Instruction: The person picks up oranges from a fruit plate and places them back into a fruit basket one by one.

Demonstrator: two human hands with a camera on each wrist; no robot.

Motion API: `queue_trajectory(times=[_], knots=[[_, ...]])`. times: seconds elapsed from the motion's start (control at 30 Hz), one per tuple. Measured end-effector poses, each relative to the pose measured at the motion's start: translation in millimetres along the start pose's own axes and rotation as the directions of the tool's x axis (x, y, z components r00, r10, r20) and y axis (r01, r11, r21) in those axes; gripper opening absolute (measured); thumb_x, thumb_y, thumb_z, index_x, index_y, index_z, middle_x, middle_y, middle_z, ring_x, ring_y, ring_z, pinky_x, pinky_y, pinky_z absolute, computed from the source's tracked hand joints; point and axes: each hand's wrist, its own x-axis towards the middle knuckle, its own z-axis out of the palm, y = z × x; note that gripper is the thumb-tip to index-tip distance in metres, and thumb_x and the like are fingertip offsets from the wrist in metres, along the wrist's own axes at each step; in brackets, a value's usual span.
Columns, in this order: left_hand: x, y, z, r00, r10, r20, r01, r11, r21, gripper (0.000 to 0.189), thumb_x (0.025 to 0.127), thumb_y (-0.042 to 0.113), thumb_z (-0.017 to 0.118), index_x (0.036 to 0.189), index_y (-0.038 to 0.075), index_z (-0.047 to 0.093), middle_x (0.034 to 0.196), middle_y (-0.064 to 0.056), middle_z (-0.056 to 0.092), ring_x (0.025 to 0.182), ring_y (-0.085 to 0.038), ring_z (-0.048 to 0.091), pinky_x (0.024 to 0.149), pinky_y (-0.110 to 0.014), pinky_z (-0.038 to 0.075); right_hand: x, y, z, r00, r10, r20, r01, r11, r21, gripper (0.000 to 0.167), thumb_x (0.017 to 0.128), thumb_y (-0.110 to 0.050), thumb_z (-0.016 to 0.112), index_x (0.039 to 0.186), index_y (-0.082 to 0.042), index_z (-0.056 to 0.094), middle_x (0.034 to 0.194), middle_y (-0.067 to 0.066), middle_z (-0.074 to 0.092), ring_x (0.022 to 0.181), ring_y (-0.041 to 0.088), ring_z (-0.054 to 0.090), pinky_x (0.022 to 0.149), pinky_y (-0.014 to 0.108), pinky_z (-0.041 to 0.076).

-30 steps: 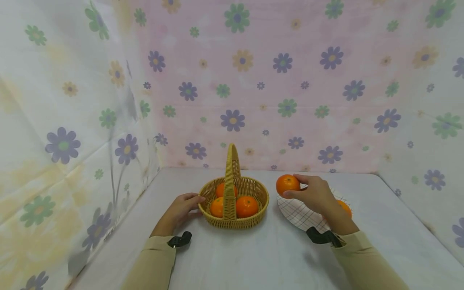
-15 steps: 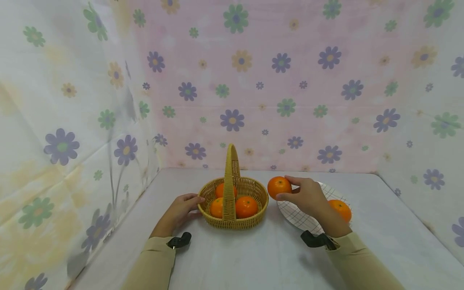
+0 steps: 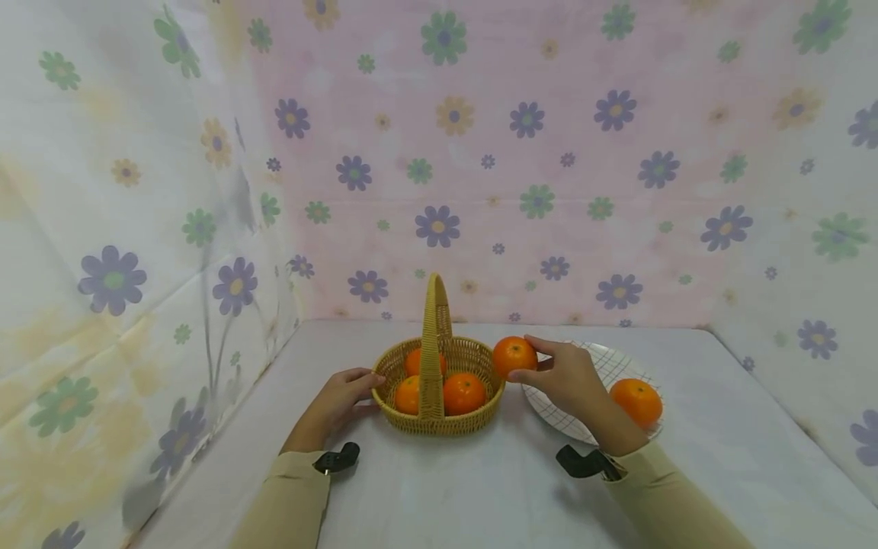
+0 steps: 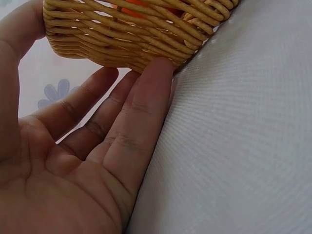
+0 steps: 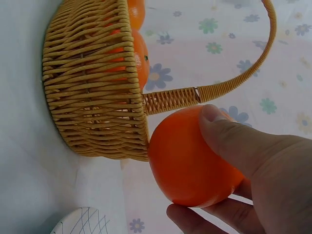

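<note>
Held orange nearer basket; plated orange head view only.

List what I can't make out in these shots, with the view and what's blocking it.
- Head: the rear orange and front-left orange are partly covered by the basket handle.
- Head: part of the plate lies behind the right grip and forearm.
- Left wrist: the top edge cuts off the upper part of the basket.
- Right wrist: the bottom edge cuts off most of the plate.

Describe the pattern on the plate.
Thin dark lines cross in a grid on the white plate, clearest in the head view.
</note>
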Motion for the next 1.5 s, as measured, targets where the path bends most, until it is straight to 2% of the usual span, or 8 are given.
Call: queue_trajectory(times=[0.37, 0.67, 0.93, 1.27, 1.4, 1.5], knots=[[-1.4, -6.1, 0.7, 1.0, 0.01, 0.014, -0.01, 1.0, -0.017, 0.053, 0.095, 0.036, 0.074, 0.133, 0.002, 0.063, 0.137, -0.016, 0.063, 0.114, -0.026, 0.067, 0.094, -0.041, 0.062, 5.4, -10.1, 15.0, 0.998, -0.059, -0.036, 0.057, 0.997, -0.061, 0.083, 0.08, -0.058, 0.083, 0.15, -0.02, 0.056, 0.127, 0.011, 0.073, 0.105, 0.025, 0.072, 0.08, 0.037, 0.064], [0.3, -6.3, 3.2, 1.0, 0.016, 0.013, -0.016, 0.999, -0.036, 0.05, 0.095, 0.033, 0.073, 0.133, 0.001, 0.063, 0.136, -0.017, 0.064, 0.111, -0.026, 0.068, 0.092, -0.042, 0.063, 14.8, -18.1, 34.6, 0.995, -0.095, -0.031, 0.093, 0.994, -0.054, 0.08, 0.08, -0.054, 0.085, 0.147, -0.019, 0.059, 0.125, 0.009, 0.074, 0.1, 0.021, 0.073, 0.074, 0.031, 0.062], [0.2, -5.8, 2.0, 0.999, 0.031, 0.023, -0.03, 0.998, -0.047, 0.049, 0.096, 0.031, 0.072, 0.131, -0.001, 0.063, 0.134, -0.019, 0.063, 0.111, -0.027, 0.069, 0.091, -0.042, 0.063, 17.0, -23.1, 41.3, 0.994, -0.095, -0.044, 0.093, 0.994, -0.06, 0.078, 0.079, -0.051, 0.087, 0.146, -0.019, 0.061, 0.121, 0.006, 0.075, 0.099, 0.021, 0.072, 0.074, 0.03, 0.061], [0.3, -2.6, -0.1, 0.999, 0.028, 0.024, -0.026, 0.998, -0.051, 0.051, 0.094, 0.032, 0.074, 0.132, -0.001, 0.063, 0.134, -0.017, 0.064, 0.111, -0.026, 0.069, 0.092, -0.041, 0.063, 20.1, -26.6, 47.6, 0.993, -0.114, -0.042, 0.11, 0.99, -0.083, 0.078, 0.08, -0.053, 0.086, 0.145, -0.018, 0.062, 0.127, 0.007, 0.073, 0.108, 0.025, 0.072, 0.085, 0.04, 0.062], [-0.1, -2.3, -0.5, 0.999, 0.036, 0.023, -0.035, 0.998, -0.053, 0.05, 0.094, 0.032, 0.074, 0.13, 0.0, 0.064, 0.131, -0.017, 0.065, 0.109, -0.025, 0.069, 0.092, -0.042, 0.063, 21.3, -26.4, 49.7, 0.992, -0.119, -0.044, 0.115, 0.989, -0.094, 0.077, 0.079, -0.055, 0.085, 0.143, -0.017, 0.063, 0.126, 0.007, 0.074, 0.111, 0.027, 0.071, 0.089, 0.044, 0.062], [-1.2, -1.7, -0.4, 0.999, 0.047, 0.022, -0.046, 0.998, -0.045, 0.05, 0.094, 0.033, 0.074, 0.13, 0.0, 0.064, 0.132, -0.016, 0.065, 0.109, -0.024, 0.069, 0.092, -0.043, 0.063, 21.9, -27.4, 51.0, 0.992, -0.124, -0.038, 0.119, 0.986, -0.119, 0.075, 0.079, -0.056, 0.084, 0.14, -0.016, 0.065, 0.121, 0.005, 0.075, 0.106, 0.025, 0.069, 0.089, 0.044, 0.06]])
